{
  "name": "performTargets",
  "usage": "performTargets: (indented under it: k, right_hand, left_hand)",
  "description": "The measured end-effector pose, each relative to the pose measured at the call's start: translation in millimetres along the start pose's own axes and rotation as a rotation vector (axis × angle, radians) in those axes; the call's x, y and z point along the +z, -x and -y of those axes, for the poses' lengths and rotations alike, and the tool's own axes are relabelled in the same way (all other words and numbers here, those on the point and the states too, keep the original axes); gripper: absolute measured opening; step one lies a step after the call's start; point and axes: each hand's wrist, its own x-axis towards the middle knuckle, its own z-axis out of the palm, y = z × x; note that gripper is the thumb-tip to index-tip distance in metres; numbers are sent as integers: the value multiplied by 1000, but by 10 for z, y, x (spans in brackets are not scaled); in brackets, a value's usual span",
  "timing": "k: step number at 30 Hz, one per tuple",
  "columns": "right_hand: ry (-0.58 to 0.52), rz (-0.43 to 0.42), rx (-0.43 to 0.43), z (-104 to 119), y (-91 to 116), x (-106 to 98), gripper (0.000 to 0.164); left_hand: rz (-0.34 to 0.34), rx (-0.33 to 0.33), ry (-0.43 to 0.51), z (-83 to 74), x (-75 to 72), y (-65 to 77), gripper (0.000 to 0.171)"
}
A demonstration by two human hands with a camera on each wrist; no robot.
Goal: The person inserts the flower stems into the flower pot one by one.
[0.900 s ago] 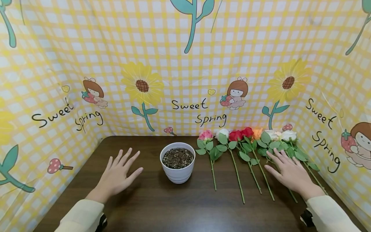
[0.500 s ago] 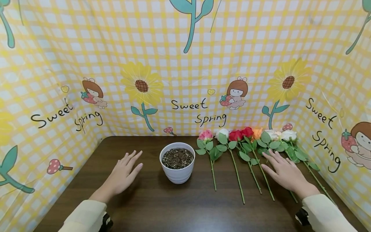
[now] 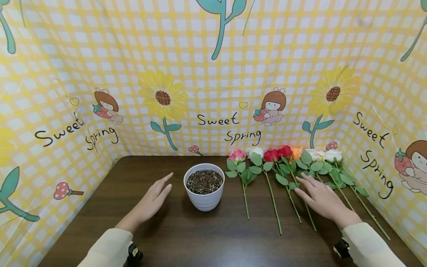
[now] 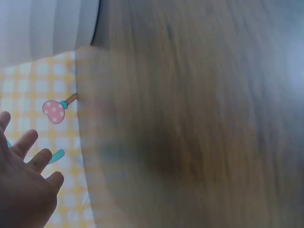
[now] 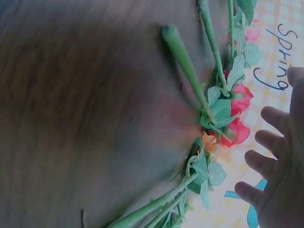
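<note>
A white ribbed flowerpot (image 3: 204,202) filled with dark soil (image 3: 204,182) stands near the middle of the table. To its left my left hand (image 3: 151,200) hovers with straight fingers, holding nothing; the left wrist view shows its fingers spread beside the pot's wall (image 4: 42,28). My right hand (image 3: 321,198) is held over the stems at the right, fingers extended and nothing in them. Roses lie in a row there: a pink rose (image 3: 237,155), a white rose (image 3: 256,153), red roses (image 5: 240,98), an orange rose (image 3: 296,153) and pale roses (image 3: 333,156) at the far right.
The dark wooden table (image 3: 213,241) ends at the back against a yellow checked cloth (image 3: 213,92), which also hangs along both sides. Rose heads lie close to the back cloth, and the green stems (image 3: 274,204) point toward the front.
Both hands have moved inward: the left one to the right, nearer the pot, and the right one to the left over the stems. The left hand has turned more edge-on. Pot and roses stay put.
</note>
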Motion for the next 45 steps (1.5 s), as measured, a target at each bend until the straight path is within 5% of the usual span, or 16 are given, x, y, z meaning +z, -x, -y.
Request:
performTargets:
  k: [14,19,45]
  right_hand:
    - [-29,-8,-68,148,-75,67,55]
    - [-42,-15,-90,209,-111,71,55]
    - [-217,3,-220,749,-472,330,40]
  left_hand:
    - [41,-198,462,-188,224,-151,53]
    - [30,-218,600,-265,317,-200,53]
    - [-25,-177,701,-329,520,-216,51]
